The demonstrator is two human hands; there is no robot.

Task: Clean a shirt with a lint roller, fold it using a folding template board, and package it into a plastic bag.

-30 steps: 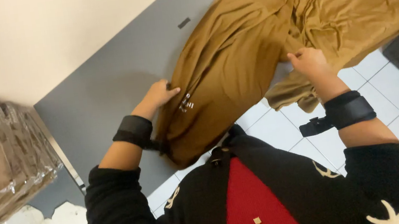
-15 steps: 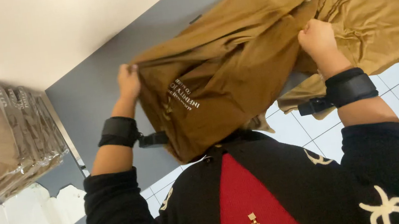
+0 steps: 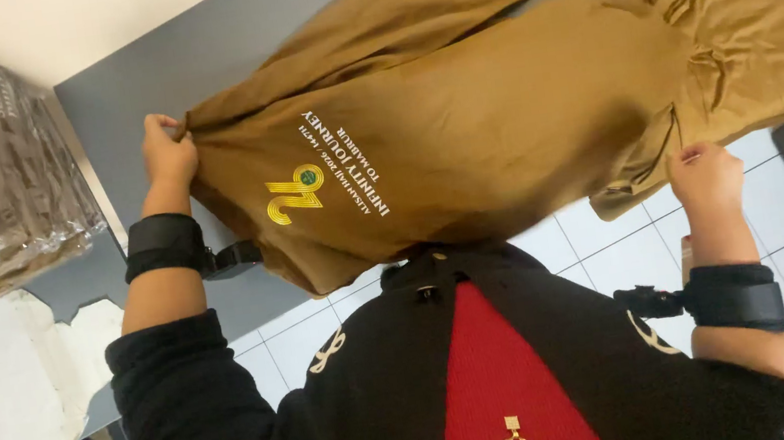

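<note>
Over one grey table point(image 3: 142, 81), two hands grip one brown garment point(image 3: 462, 140).

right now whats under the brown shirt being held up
Under the brown shirt, held by the left hand and right hand, lies a grey table and, nearer, white floor tiles. Whatever sits on the table beneath the cloth is covered.

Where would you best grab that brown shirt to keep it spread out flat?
Pinch the brown shirt at its two outer edges, one from each side, as the left hand and right hand do: cloth sags unless stretched from opposite edges.
</note>
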